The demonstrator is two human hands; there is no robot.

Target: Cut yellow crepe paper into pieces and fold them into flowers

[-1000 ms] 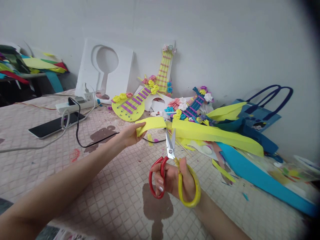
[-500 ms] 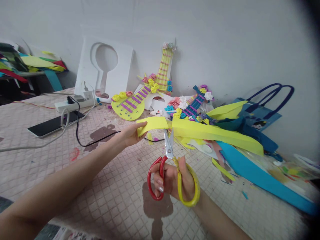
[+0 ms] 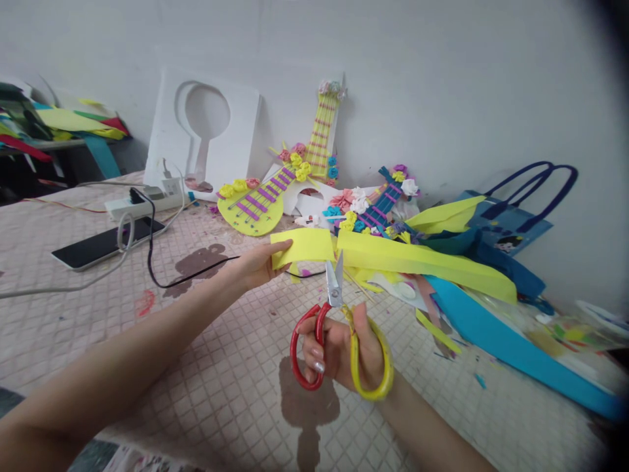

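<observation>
A short yellow strip of crepe paper (image 3: 309, 245) is pinched at its left end between the thumb and fingers of my left hand (image 3: 265, 262). My right hand (image 3: 339, 351) holds scissors (image 3: 335, 295) with one red and one yellow handle loop, fingers through the red side and thumb at the yellow. Their blades point away from me, slightly apart, close to the strip's lower right corner. Just right of that corner lies a long yellow crepe paper band (image 3: 422, 262), with a narrow gap between the two pieces.
Decorated paper instruments (image 3: 255, 206) lie and lean along the wall beside a white foam board (image 3: 230, 131) with a cutout. Left are a power strip (image 3: 142, 202), cables and a dark phone (image 3: 108, 244). Blue paper (image 3: 511, 341), scraps and a blue bag (image 3: 515, 223) lie right.
The yellow strip and my left hand have shifted slightly right, and more of the strip's face shows. The scissors' blades have moved a little, still slightly apart.
</observation>
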